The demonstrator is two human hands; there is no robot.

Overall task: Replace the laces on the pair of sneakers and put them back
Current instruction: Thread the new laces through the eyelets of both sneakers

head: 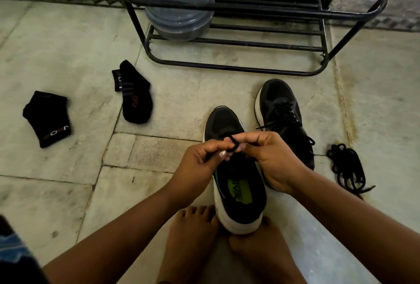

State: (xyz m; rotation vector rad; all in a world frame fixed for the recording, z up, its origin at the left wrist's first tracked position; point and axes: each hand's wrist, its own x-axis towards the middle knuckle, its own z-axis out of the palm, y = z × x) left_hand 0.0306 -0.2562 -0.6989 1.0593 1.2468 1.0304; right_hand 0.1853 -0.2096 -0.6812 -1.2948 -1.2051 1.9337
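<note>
From the head camera, looking down at a stone tile floor: the near sneaker, black with a white sole and a green insole label, stands with its heel propped against the person's bare feet, toe pointing away. Both hands meet just above its tongue. The left hand has its fingers curled and pinches a black lace between thumb and fingertips; the right hand is curled too and pinches the same lace from the other side, so a short stretch of it loops up between the two hands.

The second sneaker sits on the floor just beyond and to the right of the first, touching or nearly touching it, already threaded with a black lace whose ends trail loose. Further right, apart from both shoes, a bundle of spare black laces lies in a tangle.

To the left lie two black socks, well apart from the shoes. Ahead stands a black metal shoe rack with a lidded grey plastic container on its lower shelf
</note>
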